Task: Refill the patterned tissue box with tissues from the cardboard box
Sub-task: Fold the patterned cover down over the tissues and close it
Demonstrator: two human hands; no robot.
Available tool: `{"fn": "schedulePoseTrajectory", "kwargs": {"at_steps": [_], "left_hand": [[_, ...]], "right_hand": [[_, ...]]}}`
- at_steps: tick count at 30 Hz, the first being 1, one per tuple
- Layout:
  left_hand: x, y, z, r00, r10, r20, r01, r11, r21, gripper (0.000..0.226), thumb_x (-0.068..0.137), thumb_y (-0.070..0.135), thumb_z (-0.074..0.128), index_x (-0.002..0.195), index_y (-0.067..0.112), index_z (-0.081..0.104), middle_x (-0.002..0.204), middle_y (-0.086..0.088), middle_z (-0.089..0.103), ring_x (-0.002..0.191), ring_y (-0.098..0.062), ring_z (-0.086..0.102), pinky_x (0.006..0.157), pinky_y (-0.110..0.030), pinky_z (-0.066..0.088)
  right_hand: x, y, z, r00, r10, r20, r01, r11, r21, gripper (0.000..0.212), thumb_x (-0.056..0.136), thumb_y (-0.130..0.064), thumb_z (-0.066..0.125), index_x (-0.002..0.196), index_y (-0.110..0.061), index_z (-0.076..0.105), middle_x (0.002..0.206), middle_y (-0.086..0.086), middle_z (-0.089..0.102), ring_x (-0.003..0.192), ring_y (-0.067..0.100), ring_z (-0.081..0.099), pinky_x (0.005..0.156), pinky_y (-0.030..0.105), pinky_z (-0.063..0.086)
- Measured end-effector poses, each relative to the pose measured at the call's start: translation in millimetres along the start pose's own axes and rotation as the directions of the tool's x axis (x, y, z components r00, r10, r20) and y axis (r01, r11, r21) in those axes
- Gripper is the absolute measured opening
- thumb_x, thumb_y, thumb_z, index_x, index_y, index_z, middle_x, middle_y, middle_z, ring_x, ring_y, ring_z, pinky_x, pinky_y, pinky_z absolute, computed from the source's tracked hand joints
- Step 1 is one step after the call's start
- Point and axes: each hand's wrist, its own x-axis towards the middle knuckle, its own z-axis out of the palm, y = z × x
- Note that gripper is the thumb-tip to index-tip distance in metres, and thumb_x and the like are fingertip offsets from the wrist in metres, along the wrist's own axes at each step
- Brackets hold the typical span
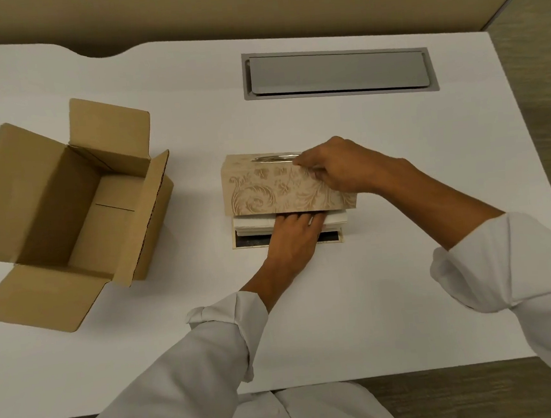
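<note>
Head-camera view over a white desk (374, 283): the patterned tissue box (275, 188) sits tilted up at mid-desk, its long axis running left to right, its near lower edge lifted clear of the base (253, 242). The right hand (333, 167) pinches the cover's top right end, fingers curled closed on it. The left hand (291, 237), flattened and nearly fully open, presses down on the white tissue stack (255, 224) lying directly beneath the cover (it grips nothing). The cardboard box (64, 214), flaps open and apparently empty, stands well apart to the left. Lowering the cover likely depends on that stack staying aligned lengthwise under it.
</note>
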Motion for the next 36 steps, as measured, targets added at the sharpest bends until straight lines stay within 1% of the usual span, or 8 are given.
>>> {"fn": "schedulePoseTrajectory", "kwargs": {"at_steps": [5,10,13,16,20,26,33,36], "left_hand": [[1.5,0.3,-3.6,1.000,0.008,-0.024,-0.006,0.999,0.051,0.033,0.089,0.024,0.062,0.120,0.013,0.065,0.107,-0.011,0.072,0.094,-0.031,0.068,0.071,-0.037,0.054],[2.3,0.5,-5.1,1.000,-0.008,0.004,0.007,0.996,0.093,0.037,0.082,0.024,0.071,0.116,0.013,0.066,0.107,-0.014,0.072,0.092,-0.032,0.069,0.069,-0.036,0.056],[2.4,0.5,-5.8,0.999,-0.025,0.034,0.022,0.996,0.086,0.039,0.084,0.025,0.069,0.120,0.012,0.064,0.111,-0.014,0.071,0.097,-0.033,0.068,0.076,-0.040,0.056],[1.6,1.1,-6.5,0.999,-0.020,0.041,0.017,0.998,0.064,0.034,0.082,0.025,0.071,0.114,0.013,0.068,0.100,-0.011,0.074,0.085,-0.029,0.070,0.070,-0.036,0.056],[1.4,0.2,-7.1,0.999,-0.030,0.037,0.028,0.998,0.055,0.030,0.082,0.026,0.071,0.109,0.015,0.070,0.094,-0.008,0.073,0.079,-0.026,0.069,0.066,-0.033,0.055],[-1.1,0.0,0.7,0.998,-0.055,0.014,0.054,0.998,0.022,0.032,0.089,0.025,0.061,0.119,0.013,0.065,0.103,-0.010,0.072,0.090,-0.029,0.067,0.074,-0.037,0.054],[-1.5,0.7,2.3,0.998,-0.060,0.033,0.061,0.997,-0.038,0.031,0.088,0.024,0.063,0.116,0.012,0.065,0.103,-0.011,0.072,0.088,-0.029,0.067,0.070,-0.036,0.053],[-2.6,1.4,1.8,0.998,-0.061,0.034,0.063,0.996,-0.055,0.031,0.088,0.023,0.064,0.117,0.012,0.066,0.104,-0.011,0.072,0.090,-0.029,0.068,0.072,-0.037,0.054]], "right_hand": [[5.8,-5.6,-2.1,0.996,-0.005,0.088,0.013,0.996,-0.087,0.043,0.093,-0.013,0.062,0.135,-0.019,0.053,0.130,0.009,0.061,0.108,0.027,0.060,0.086,0.040,0.054],[23.2,-0.3,-24.2,0.974,-0.021,0.223,0.012,0.999,0.042,0.067,0.080,-0.027,0.077,0.138,-0.016,0.047,0.117,0.000,0.062,0.103,0.019,0.060,0.089,0.035,0.054],[41.6,-7.4,-22.7,0.951,-0.026,0.309,0.009,0.998,0.055,0.047,0.075,-0.037,0.075,0.117,-0.019,0.065,0.107,-0.001,0.069,0.089,0.015,0.065,0.077,0.031,0.055],[57.2,-15.9,-8.0,0.919,0.025,0.393,-0.046,0.998,0.042,0.038,0.069,-0.047,0.073,0.098,-0.021,0.070,0.094,0.000,0.071,0.075,0.012,0.065,0.061,0.026,0.050],[70.2,-19.0,-3.0,0.900,0.075,0.430,-0.118,0.990,0.075,0.029,0.073,-0.049,0.074,0.087,-0.024,0.069,0.087,-0.004,0.069,0.073,0.011,0.065,0.058,0.024,0.048],[71.1,-20.7,-5.4,0.942,0.018,0.335,-0.035,0.998,0.045,0.038,0.066,-0.046,0.080,0.091,-0.019,0.075,0.081,0.000,0.071,0.069,0.015,0.063,0.057,0.025,0.045],[81.3,-26.3,0.2,0.863,0.116,0.492,-0.200,0.972,0.123,0.053,0.045,-0.047,0.077,0.085,-0.013,0.077,0.083,-0.002,0.072,0.069,0.015,0.064,0.064,0.030,0.048],[87.9,-27.1,2.2,0.825,0.141,0.548,-0.260,0.955,0.146,0.040,0.039,-0.045,0.076,0.068,-0.018,0.074,0.077,-0.002,0.070,0.064,0.015,0.062,0.060,0.029,0.046]]}}
